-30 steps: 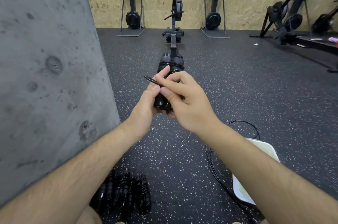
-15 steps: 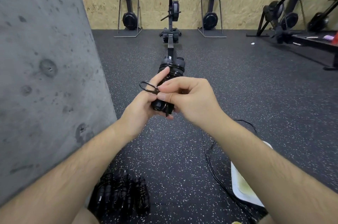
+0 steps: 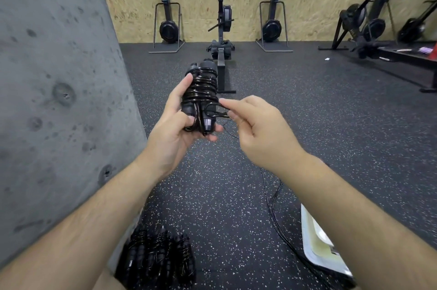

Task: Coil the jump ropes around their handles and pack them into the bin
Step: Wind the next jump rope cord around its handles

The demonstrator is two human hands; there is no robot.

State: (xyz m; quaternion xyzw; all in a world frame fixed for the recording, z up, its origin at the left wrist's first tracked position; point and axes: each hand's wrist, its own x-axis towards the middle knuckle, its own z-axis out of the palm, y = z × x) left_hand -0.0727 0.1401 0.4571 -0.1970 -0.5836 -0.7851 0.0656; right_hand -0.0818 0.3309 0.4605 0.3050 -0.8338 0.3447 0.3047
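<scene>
My left hand (image 3: pixel 175 129) grips a black jump rope (image 3: pixel 201 91) whose cord is coiled around its two handles, held upright at chest height. My right hand (image 3: pixel 257 129) pinches a small loop of the cord's end (image 3: pixel 214 110) just right of the bundle's lower part. Several coiled black jump ropes (image 3: pixel 156 256) lie on the floor at the bottom, between my arms. A loose black rope (image 3: pixel 274 207) trails over the floor under my right forearm. A white bin (image 3: pixel 314 242) sits at the lower right, mostly hidden by my right arm.
A grey concrete pillar (image 3: pixel 54 100) fills the left side. A rowing machine (image 3: pixel 222 36) stands straight ahead, ski-type machines (image 3: pixel 168 27) along the chipboard wall, more machines (image 3: pixel 369 27) at the right. The floor is black speckled rubber (image 3: pixel 331 124).
The bundle turned upright in my left hand, showing its coils. My right hand came off the top of it and now pinches the cord loop on the right side.
</scene>
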